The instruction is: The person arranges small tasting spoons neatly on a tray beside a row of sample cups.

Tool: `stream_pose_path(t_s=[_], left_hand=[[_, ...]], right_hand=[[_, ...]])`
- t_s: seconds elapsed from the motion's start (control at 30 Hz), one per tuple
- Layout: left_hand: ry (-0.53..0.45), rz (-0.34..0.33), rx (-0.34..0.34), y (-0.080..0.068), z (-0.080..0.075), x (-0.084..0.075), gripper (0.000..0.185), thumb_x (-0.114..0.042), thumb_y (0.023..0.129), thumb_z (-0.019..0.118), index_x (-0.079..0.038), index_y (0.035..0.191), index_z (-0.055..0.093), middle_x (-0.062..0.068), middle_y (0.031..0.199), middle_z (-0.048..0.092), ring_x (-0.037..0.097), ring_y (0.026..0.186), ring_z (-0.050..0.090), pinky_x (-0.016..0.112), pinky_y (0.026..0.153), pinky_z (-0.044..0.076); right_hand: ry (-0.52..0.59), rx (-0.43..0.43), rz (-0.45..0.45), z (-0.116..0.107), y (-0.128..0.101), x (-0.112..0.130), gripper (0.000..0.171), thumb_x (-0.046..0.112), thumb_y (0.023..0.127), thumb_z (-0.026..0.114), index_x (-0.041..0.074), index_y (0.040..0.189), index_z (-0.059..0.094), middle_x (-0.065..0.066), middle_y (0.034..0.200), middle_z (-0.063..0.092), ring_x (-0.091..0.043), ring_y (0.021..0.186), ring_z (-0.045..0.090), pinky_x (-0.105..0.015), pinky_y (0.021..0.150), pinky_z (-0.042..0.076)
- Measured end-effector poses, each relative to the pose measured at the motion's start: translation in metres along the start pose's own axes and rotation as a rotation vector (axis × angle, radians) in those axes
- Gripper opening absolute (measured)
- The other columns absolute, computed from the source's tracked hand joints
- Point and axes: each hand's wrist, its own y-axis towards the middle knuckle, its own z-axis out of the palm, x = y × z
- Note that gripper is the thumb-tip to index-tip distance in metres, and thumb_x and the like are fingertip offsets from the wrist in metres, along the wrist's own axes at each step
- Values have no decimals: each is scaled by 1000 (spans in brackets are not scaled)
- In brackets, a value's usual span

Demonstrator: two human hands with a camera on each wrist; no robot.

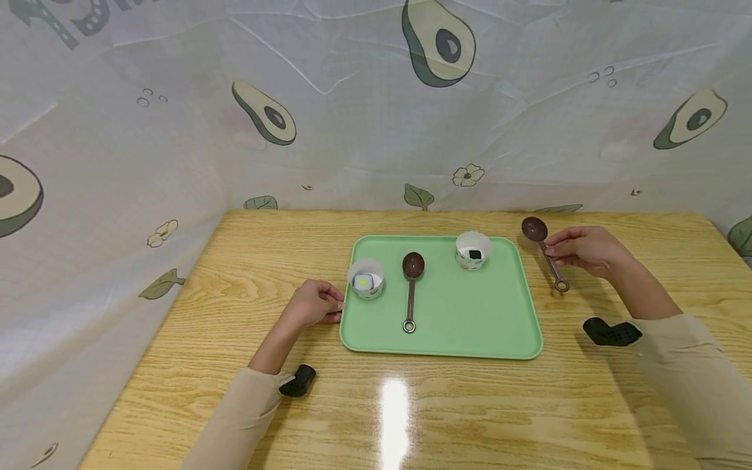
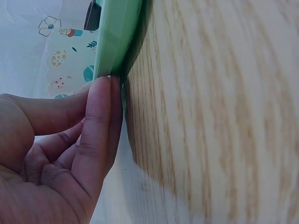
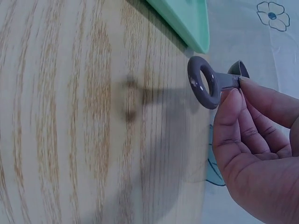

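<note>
In the head view my right hand (image 1: 587, 249) pinches a brown measuring spoon (image 1: 534, 229) by its handle, to the right of the green tray (image 1: 470, 326). The right wrist view shows the spoon's ring end (image 3: 202, 83) above the wood, its shadow below. At the tray's left edge, my left hand (image 1: 311, 303) holds the rim between thumb and fingers, as the left wrist view shows. A second brown spoon (image 1: 413, 266) lies on the tray with its ring toward me. Left of it stands a paper cup (image 1: 367, 287) with a pale, yellow-marked piece inside.
Another paper cup (image 1: 472, 259), with a small black piece in it, stands at the tray's back right. The wooden table (image 1: 470, 405) extends around the tray. An avocado-print cloth (image 1: 352, 156) hangs behind the table and along its left side.
</note>
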Motion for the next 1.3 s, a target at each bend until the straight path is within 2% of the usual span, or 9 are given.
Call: stream_pose_path(t_s=[0.23,0.7,1.3], left_hand=[[-5,1,2,0,0,0,8,10,85,56,11,92,58,10,71,54,13,57,58,24,58,55],[-10,3,1,0,0,2,8,9,85,57,11,92,58,10,71,54,12,57,58,24,58,55],[-8,21,21,-3,-1,-1,10,9,86,56,13,95,57,12,73,55,13,59,58,27,59,56]], right_hand=[[13,9,0,2,-1,3,20,-4,89,54,11,81,65,0,76,62,-12,65,59,-26,64,55],[-27,23,-9,6,-7,2,16,-2,88,56,11,85,65,0,81,62,-13,70,60,-28,69,55],[-18,70,-3,24,-10,-4,10,-4,86,58,5,88,63,-3,81,60,-13,69,60,-26,66,55]])
